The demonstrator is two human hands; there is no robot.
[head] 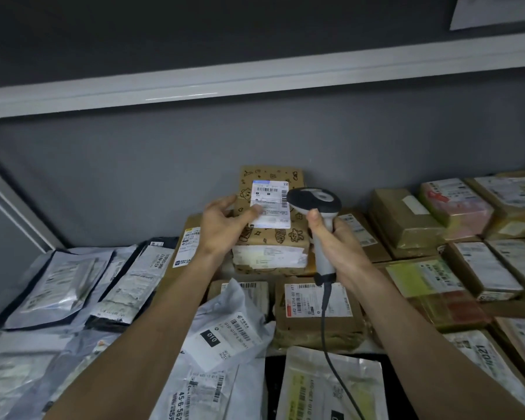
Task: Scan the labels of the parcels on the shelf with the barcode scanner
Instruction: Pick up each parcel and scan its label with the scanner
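A brown cardboard parcel printed with cartoon animals (pixel 270 241) stands tilted up against the grey back wall on top of other boxes. Its white barcode label (pixel 272 204) faces me. My left hand (pixel 225 225) grips the parcel's left side, thumb resting on the label's lower left. My right hand (pixel 335 241) is wrapped around the grey handle of the barcode scanner (pixel 315 204). The scanner's dark head sits just right of the label, close to it. Its cable (pixel 331 344) hangs down between my forearms.
Grey and white poly mailers (pixel 73 286) cover the shelf's left and front. Brown taped boxes (pixel 406 219) with labels fill the right side. A labelled box (pixel 315 307) and a white mailer (pixel 231 331) lie below my hands. A white shelf edge (pixel 255 83) runs overhead.
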